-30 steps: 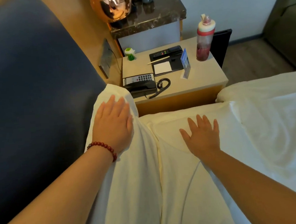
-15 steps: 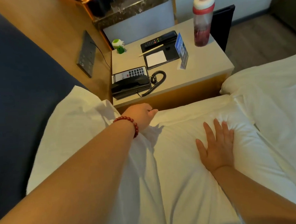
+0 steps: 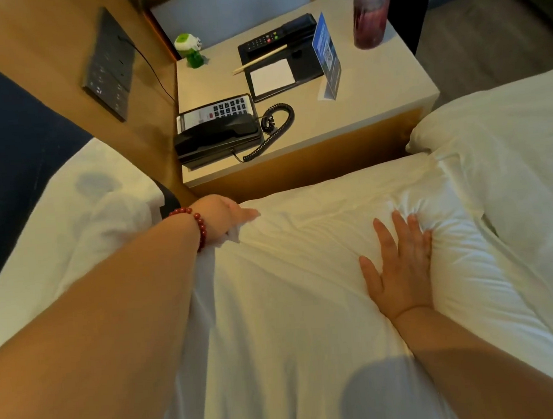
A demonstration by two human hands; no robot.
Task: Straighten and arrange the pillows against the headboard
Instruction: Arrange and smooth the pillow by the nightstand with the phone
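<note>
A white pillow [image 3: 73,220] leans against the dark blue headboard [image 3: 9,146] on the left. A second white pillow [image 3: 290,280] lies flat in front of it, filling the middle of the view. My left hand [image 3: 225,217], with a red bead bracelet on the wrist, is curled around that flat pillow's far left corner, its fingers tucked into the fabric. My right hand [image 3: 400,266] lies flat and spread on the same pillow's right part, pressing a dent and wrinkles into it.
A white duvet [image 3: 511,166] is bunched at the right. Just beyond the pillow stands a nightstand [image 3: 376,110] with a black phone [image 3: 217,135], a notepad tray [image 3: 278,68], a blue card [image 3: 326,55] and a red bottle [image 3: 370,22]. A switch panel [image 3: 108,67] sits on the wooden wall.
My left hand left the top of the leaning pillow and came down onto the flat pillow's far corner. My right hand slid right across the flat pillow. The view shifted toward the nightstand.
</note>
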